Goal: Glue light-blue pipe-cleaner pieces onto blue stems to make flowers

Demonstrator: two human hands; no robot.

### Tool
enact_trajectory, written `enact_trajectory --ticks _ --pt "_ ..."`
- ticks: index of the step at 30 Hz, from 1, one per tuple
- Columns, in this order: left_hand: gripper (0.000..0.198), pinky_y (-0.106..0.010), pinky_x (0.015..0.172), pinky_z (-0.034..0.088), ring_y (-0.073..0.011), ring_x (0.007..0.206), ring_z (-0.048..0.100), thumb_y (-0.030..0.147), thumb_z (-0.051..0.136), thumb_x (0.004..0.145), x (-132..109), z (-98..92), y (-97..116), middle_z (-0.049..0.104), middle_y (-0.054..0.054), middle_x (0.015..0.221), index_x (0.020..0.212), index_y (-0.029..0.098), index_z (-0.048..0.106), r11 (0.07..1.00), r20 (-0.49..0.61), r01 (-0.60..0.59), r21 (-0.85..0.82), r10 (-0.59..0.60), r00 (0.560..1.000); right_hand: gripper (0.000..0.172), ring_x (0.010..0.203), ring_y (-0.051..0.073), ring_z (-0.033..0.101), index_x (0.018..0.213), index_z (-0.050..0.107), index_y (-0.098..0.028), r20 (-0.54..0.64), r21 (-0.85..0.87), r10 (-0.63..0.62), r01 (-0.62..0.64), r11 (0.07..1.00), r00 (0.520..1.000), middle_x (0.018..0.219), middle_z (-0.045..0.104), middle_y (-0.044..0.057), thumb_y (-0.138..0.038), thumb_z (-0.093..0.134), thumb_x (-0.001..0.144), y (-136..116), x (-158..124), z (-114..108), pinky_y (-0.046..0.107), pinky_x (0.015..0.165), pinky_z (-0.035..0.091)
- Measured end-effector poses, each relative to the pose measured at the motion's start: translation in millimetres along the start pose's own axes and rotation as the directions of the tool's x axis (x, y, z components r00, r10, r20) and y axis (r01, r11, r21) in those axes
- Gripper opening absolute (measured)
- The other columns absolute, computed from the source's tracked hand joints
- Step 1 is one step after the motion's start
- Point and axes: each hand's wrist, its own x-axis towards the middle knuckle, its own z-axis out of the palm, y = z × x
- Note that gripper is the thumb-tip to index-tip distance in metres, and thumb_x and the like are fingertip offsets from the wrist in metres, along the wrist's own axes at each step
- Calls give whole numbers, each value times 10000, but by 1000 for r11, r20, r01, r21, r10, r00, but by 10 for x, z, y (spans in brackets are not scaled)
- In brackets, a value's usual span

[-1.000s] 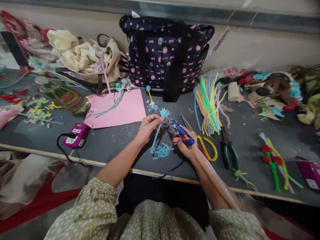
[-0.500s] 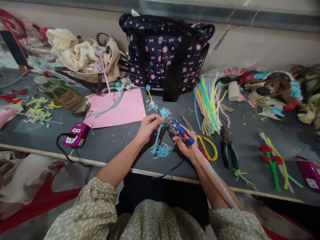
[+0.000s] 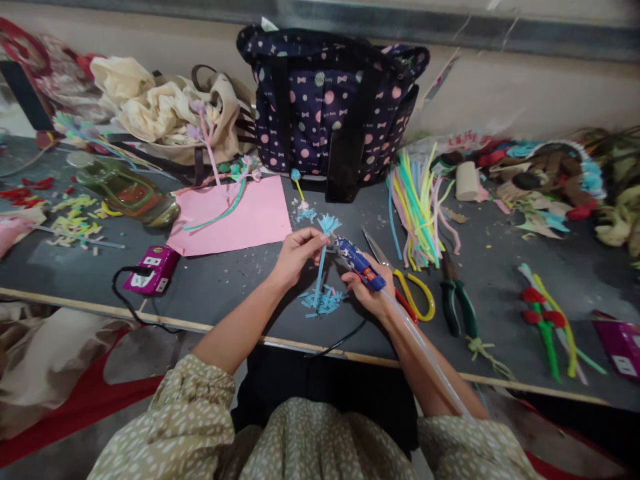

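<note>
My left hand [image 3: 295,257] pinches the stem of a light blue paper flower [image 3: 326,230] whose fringed head points away from me. My right hand [image 3: 373,293] is wrapped round a blue glue gun [image 3: 357,263], its nozzle touching the flower just below the head. A clear glue stick [image 3: 425,350] trails back from the gun along my right forearm. A small heap of blue paper scraps [image 3: 323,300] lies on the dark table [image 3: 220,287] under my hands.
Yellow-handled scissors [image 3: 407,287] and green-handled pliers [image 3: 457,300] lie right of my hands. Coloured pipe cleaners [image 3: 417,207], a pink sheet [image 3: 235,217], a dotted navy bag [image 3: 333,100], a magenta power strip [image 3: 150,270] and finished red flowers [image 3: 545,327] surround the spot.
The flower's stem has swung from slanting to nearly upright in my left hand. The glue gun has stayed at the flower's head.
</note>
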Motion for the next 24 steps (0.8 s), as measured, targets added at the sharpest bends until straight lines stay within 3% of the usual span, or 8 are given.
enact_trajectory --ticks 9,24 --pt "198 -212 489 371 -68 460 454 367 728 792 1 0 12 534 35 543 748 178 685 1000 14 -21 -17 21 1000 353 467 149 566 767 521 -230 48 -51 -51 53 997 998 526 569 -31 -555 648 827 -126 24 -63 245 480 419" --pt "229 -207 484 379 -68 463 449 387 745 775 0 -2 -1 521 36 535 736 172 676 1000 2 -19 2 19 1000 365 495 195 637 769 525 -246 8 -26 -15 15 1000 1000 536 588 -16 -580 669 801 -14 -4 -23 268 487 463"
